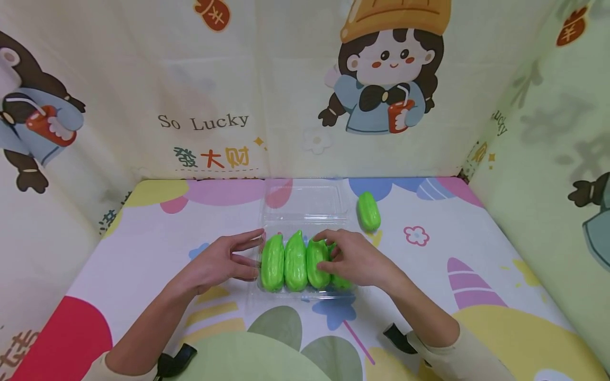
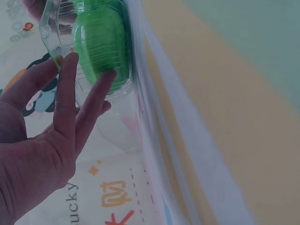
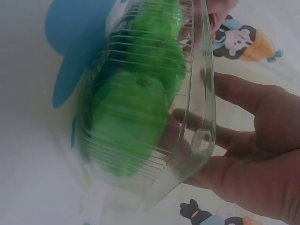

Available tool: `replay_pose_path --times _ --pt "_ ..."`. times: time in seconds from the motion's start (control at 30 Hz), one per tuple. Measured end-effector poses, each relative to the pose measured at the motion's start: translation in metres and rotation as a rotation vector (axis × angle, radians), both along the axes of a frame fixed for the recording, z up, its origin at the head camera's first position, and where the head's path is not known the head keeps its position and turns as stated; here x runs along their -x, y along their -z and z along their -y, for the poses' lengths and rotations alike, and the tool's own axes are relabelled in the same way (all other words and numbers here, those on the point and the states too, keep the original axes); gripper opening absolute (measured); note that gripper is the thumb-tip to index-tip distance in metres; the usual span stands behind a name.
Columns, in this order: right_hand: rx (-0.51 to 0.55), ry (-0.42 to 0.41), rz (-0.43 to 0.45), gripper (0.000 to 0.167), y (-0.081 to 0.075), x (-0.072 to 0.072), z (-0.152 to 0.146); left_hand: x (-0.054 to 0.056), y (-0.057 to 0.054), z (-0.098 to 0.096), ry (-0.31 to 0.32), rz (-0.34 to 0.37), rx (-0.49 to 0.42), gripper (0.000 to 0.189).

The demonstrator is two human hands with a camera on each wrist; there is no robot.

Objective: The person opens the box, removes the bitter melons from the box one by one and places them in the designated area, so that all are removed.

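Observation:
Several plump green cucumber-like toys lie side by side in a clear plastic clamshell box, its lid folded back. My left hand is at the box's left wall with fingers spread. In the left wrist view, its extended fingers reach the plastic beside the end toy. Over the box's right end, my right hand has its thumb and fingers spread across the third toy, partly hiding the rightmost one. In the right wrist view, the right hand's fingers come over the rim, some seen through the clear wall.
One more green toy lies on the patterned tablecloth, right of the lid. A cloth backdrop with cartoon prints closes off the back and both sides. Black wrist mounts sit at the cream sleeves.

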State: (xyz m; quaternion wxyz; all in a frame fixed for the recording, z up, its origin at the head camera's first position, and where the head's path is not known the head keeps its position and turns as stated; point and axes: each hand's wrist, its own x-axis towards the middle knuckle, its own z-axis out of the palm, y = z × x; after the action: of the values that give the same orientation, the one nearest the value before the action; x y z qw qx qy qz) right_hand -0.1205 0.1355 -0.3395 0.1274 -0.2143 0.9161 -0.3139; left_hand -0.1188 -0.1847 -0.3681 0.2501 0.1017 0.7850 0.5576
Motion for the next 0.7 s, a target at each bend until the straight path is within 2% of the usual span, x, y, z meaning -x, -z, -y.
replay_pose_path --times 0.47,0.7 --pt "-0.039 0.012 0.009 0.053 0.004 0.003 0.008 0.000 0.002 0.000 0.001 0.005 -0.007 0.088" --pt "-0.158 -0.005 -0.014 0.060 -0.001 0.003 0.016 0.001 0.001 0.000 -0.004 0.011 -0.010 0.089"
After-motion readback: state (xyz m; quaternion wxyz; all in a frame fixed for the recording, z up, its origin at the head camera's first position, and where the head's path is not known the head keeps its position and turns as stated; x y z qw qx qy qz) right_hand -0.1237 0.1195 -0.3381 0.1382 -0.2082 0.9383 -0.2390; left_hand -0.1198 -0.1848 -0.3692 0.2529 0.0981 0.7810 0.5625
